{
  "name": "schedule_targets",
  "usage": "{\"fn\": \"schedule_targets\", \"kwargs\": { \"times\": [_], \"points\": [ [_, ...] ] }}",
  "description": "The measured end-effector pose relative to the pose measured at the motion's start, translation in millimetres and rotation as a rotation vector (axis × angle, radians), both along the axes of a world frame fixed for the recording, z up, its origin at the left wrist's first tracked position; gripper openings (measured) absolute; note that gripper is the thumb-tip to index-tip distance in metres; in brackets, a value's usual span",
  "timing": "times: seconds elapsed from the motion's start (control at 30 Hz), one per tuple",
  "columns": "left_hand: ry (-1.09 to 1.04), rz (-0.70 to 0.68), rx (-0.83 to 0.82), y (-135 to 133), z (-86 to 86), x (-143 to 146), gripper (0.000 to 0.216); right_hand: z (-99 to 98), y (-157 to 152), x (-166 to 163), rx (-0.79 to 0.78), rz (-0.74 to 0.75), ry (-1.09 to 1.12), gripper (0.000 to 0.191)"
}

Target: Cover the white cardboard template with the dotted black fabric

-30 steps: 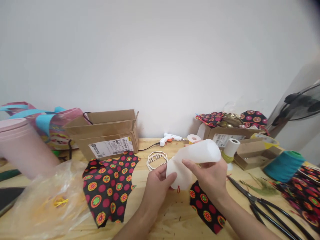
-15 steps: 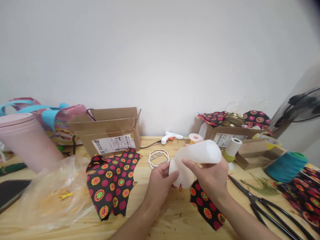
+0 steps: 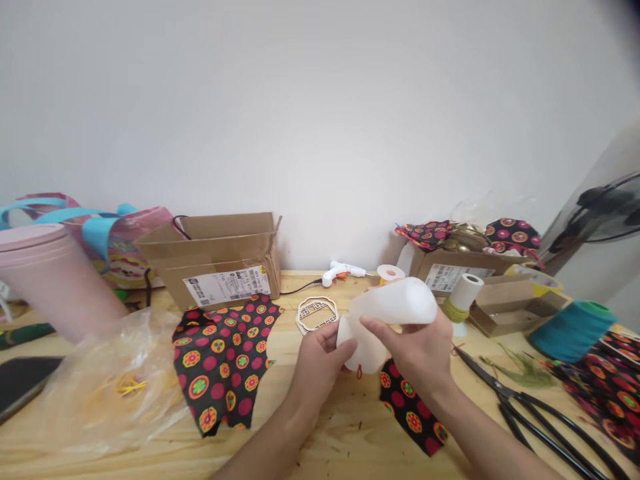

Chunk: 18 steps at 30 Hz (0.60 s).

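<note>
Between my hands is a curved white sheet (image 3: 393,305), smooth and slightly translucent, bent over into a roll at its upper right part. My left hand (image 3: 325,357) pinches its lower left edge between thumb and fingers. My right hand (image 3: 423,353) grips the rolled part, thumb in front and fingers behind, mostly hidden. A small red cord loop (image 3: 359,372) hangs at the sheet's lower edge. Under my right hand lies a scrap of black flowered fabric (image 3: 413,417). Just beyond my left hand rests a wooden lattice frame (image 3: 317,313).
A larger flowered fabric piece (image 3: 225,363) and a plastic bag (image 3: 115,393) lie left. Behind stand a cardboard box (image 3: 230,260) and a white glue gun (image 3: 345,272). Black scissors (image 3: 505,393), a teal thread cone (image 3: 573,333) and a filled box (image 3: 453,270) are at right.
The rolled part of the white sheet and my right hand have shifted slightly left. My left hand keeps its pinch, and the view has moved a little.
</note>
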<state>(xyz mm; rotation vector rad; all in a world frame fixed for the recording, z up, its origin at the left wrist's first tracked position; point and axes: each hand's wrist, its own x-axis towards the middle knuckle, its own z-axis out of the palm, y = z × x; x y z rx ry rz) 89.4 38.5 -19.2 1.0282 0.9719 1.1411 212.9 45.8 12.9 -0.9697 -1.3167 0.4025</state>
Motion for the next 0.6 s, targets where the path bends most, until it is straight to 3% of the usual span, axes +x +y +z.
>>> {"fn": "schedule_targets", "kwargs": {
  "times": [0.13, 0.23, 0.33, 0.47, 0.6],
  "points": [
    [-0.009, -0.007, -0.012, -1, -0.2, 1, 0.035, 1.6, 0, -2, -0.030, 0.080, 0.084, 0.033],
    [-0.027, 0.006, -0.015, -1, 0.9, 1, 0.034, 4.0, 5, 4, 0.004, 0.011, 0.152, 0.035],
    [-0.043, 0.055, -0.026, 0, 1.8, -1, 0.033, 6.8, 15, 18, 0.100, -0.042, 0.389, 0.034],
    [-0.121, 0.055, -0.029, 4, -0.5, -4, 0.035, 8.6, 27, 39, 0.089, 0.077, 0.661, 0.034],
    [-0.133, 0.081, -0.051, 8, -2.6, -8, 0.040, 7.5, 30, 48, 0.072, 0.186, 0.709, 0.034]
  ]
}}
